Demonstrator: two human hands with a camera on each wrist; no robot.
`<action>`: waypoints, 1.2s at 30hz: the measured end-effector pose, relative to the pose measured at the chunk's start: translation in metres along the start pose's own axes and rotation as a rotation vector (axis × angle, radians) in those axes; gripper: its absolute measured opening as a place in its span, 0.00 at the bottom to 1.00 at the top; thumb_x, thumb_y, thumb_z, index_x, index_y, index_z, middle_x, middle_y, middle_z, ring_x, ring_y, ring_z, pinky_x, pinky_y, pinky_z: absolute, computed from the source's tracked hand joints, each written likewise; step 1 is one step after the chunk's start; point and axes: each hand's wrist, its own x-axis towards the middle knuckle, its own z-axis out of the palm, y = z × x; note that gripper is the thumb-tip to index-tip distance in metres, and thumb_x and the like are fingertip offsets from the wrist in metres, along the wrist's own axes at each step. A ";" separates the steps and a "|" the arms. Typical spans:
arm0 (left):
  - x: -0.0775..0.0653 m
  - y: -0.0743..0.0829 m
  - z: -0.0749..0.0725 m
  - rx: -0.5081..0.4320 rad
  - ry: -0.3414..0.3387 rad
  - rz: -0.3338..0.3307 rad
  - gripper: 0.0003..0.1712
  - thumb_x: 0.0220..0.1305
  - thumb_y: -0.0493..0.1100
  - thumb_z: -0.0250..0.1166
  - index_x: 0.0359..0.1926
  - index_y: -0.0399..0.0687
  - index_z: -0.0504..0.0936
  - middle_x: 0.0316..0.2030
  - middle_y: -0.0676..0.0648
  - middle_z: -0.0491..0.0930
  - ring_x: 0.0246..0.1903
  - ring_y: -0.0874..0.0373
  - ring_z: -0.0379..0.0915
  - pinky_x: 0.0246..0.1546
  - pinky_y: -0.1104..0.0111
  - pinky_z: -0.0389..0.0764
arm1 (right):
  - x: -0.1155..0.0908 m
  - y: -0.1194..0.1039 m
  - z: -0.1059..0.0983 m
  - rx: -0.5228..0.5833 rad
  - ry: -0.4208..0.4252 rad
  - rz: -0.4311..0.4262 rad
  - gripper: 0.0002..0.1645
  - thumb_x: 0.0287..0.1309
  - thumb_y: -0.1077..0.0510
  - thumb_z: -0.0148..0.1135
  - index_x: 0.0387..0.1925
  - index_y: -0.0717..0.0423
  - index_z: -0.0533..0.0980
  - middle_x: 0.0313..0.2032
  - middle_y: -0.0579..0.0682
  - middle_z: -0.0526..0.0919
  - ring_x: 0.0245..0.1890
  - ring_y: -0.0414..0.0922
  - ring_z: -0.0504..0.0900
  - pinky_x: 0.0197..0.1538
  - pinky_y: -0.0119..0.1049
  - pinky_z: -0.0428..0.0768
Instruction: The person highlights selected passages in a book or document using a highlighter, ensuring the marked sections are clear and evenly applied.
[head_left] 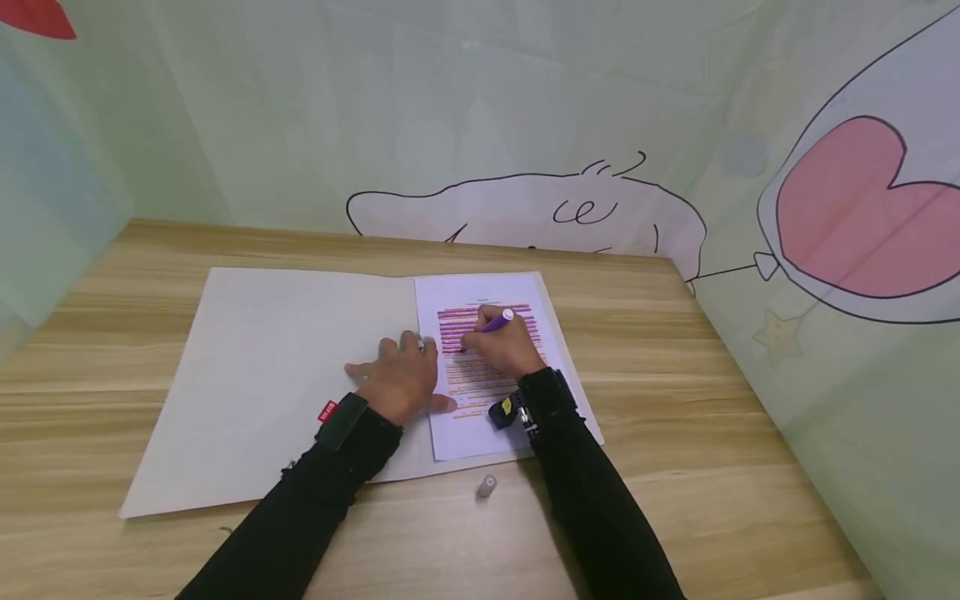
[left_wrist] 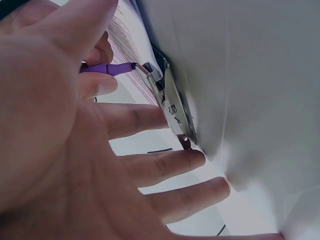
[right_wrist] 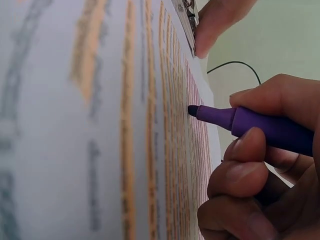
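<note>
My right hand pinches a purple marker, its dark tip right at the lines of the printed sheet. Purple-pink strokes cover the sheet's upper lines; orange ones mark the lower lines. Fingers spread, my left hand rests on the open white folder, its thumb over the sheet's left edge. Beside its fingers, a metal clip sits along the folder's fold. The marker also shows beyond the left thumb in the left wrist view.
A small grey cap lies on the wooden table, just in front of the folder's lower edge. Behind the table hangs a pale backdrop with cartoon drawings, and another pale panel runs along the right side.
</note>
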 end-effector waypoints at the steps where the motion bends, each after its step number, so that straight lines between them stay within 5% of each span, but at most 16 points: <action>1: 0.000 0.000 0.000 0.001 -0.002 0.000 0.58 0.49 0.66 0.74 0.71 0.37 0.63 0.68 0.28 0.61 0.62 0.27 0.62 0.49 0.20 0.63 | 0.000 0.000 0.000 0.000 0.000 -0.005 0.19 0.46 0.64 0.70 0.15 0.49 0.67 0.18 0.44 0.72 0.19 0.40 0.70 0.17 0.31 0.63; 36: 0.000 0.002 0.000 0.013 0.003 -0.001 0.58 0.49 0.66 0.75 0.71 0.37 0.63 0.67 0.28 0.62 0.61 0.28 0.63 0.49 0.20 0.64 | 0.001 0.001 -0.012 -0.076 0.013 -0.002 0.18 0.47 0.64 0.68 0.16 0.50 0.66 0.15 0.44 0.71 0.16 0.41 0.67 0.17 0.32 0.58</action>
